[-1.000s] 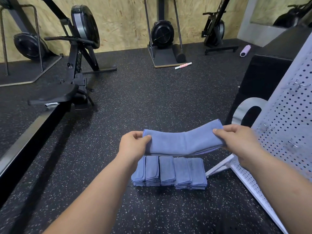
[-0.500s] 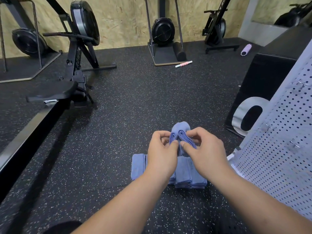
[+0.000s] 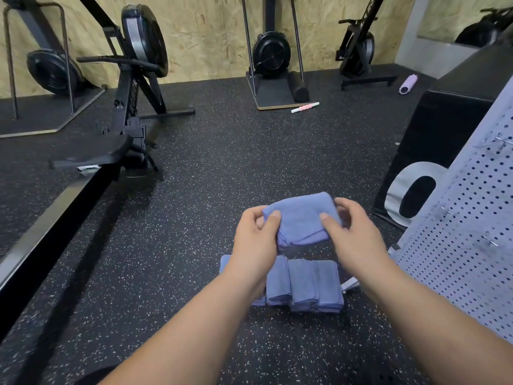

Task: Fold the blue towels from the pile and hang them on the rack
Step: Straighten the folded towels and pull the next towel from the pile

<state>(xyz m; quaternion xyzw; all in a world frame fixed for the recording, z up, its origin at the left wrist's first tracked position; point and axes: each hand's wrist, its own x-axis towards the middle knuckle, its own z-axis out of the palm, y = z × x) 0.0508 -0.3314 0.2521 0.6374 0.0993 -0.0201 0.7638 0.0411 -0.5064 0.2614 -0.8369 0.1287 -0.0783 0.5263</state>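
I hold a folded blue towel (image 3: 301, 219) in the air between both hands. My left hand (image 3: 255, 236) pinches its left edge with thumb on top. My right hand (image 3: 354, 232) grips its right edge the same way. Below the hands, a row of folded blue towels (image 3: 304, 284) lies on the speckled black floor, partly hidden by my left wrist. The white perforated rack (image 3: 472, 232) leans at the right, with small metal hooks on its face.
A rowing machine (image 3: 122, 112) with its long rail (image 3: 41, 232) runs along the left. A black box (image 3: 449, 129) stands at the right behind the rack. More exercise machines line the wooden back wall. A pink roller stick (image 3: 304, 107) lies on the floor.
One second ago the towel was stretched long between my hands. I brought its ends together, and now it is a short folded bundle held flat above the row.
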